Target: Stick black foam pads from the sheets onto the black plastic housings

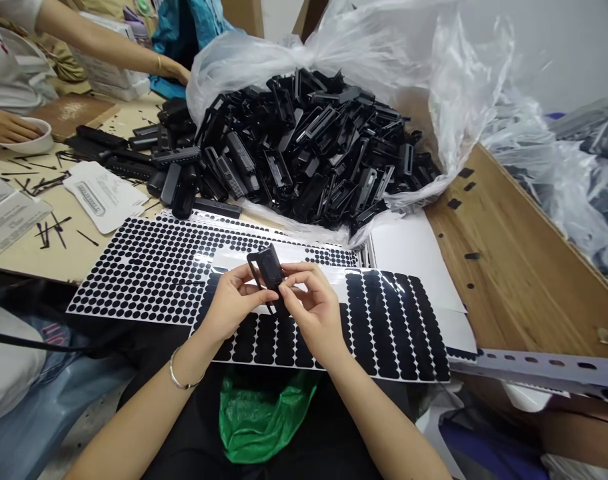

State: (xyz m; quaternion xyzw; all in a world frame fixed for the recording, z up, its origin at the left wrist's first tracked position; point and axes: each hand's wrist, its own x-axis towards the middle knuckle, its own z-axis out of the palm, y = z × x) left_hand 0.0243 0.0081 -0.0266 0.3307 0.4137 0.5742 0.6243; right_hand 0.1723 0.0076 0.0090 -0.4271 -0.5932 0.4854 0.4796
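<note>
Between my two hands is a small black plastic housing (270, 265), tilted and held above the sticker sheets. My left hand (237, 297) grips its left side, where a thin frame-like edge stands out. The fingertips of my right hand (311, 300) pinch its right side; whether a small piece sits between them I cannot make out. Beneath my hands lies a sheet of black oblong stickers (384, 327). To its left, a sheet of round black dot stickers (149, 267) is spread out. A large heap of black plastic parts (304, 147) rises just beyond.
Clear plastic bagging (464, 87) surrounds the heap. A green bag (264, 417) hangs below the sheets. Printed cards (104, 197) and thin black pieces lie at left. Another person's hand (14, 127) rests in a white bowl (41, 141). A wooden board (524, 260) slopes at right.
</note>
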